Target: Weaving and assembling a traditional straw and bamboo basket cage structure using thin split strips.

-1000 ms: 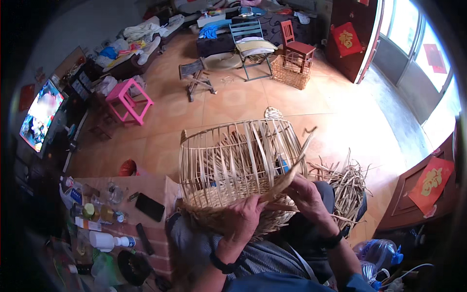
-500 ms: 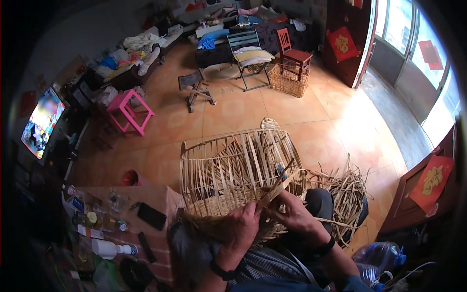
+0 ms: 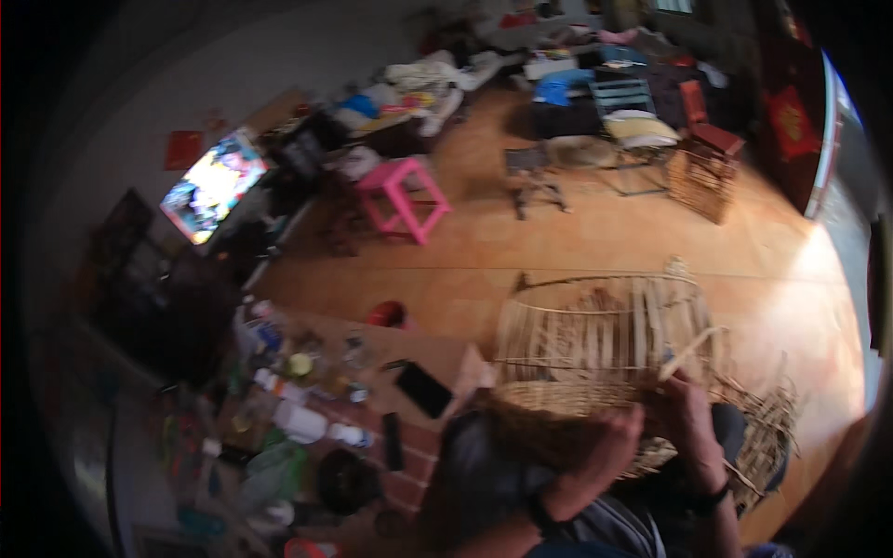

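Note:
A half-woven basket (image 3: 558, 395) rests tilted on my lap, its open ribs spread away from me and its close weave on the near side. My right hand (image 3: 686, 417) is closed at the basket's near right edge, with a pale flat plant strip (image 3: 693, 353) standing up out of the fingers. Beside it my left hand (image 3: 609, 451) is at the near side with fingers drawn together; blur hides what they pinch. To the right of my knee lies a heap of dried strips (image 3: 763, 418).
A table at left carries a black phone (image 3: 423, 389), white bottles (image 3: 299, 422) and jars. Farther off stand a pink stool (image 3: 402, 197), a folding chair (image 3: 642, 130), a wicker basket (image 3: 702, 184) and a lit screen (image 3: 214, 186).
My view has swung left, so everything sits farther right and is smeared. My hands have drawn slightly apart, and the strip still rises from the right one.

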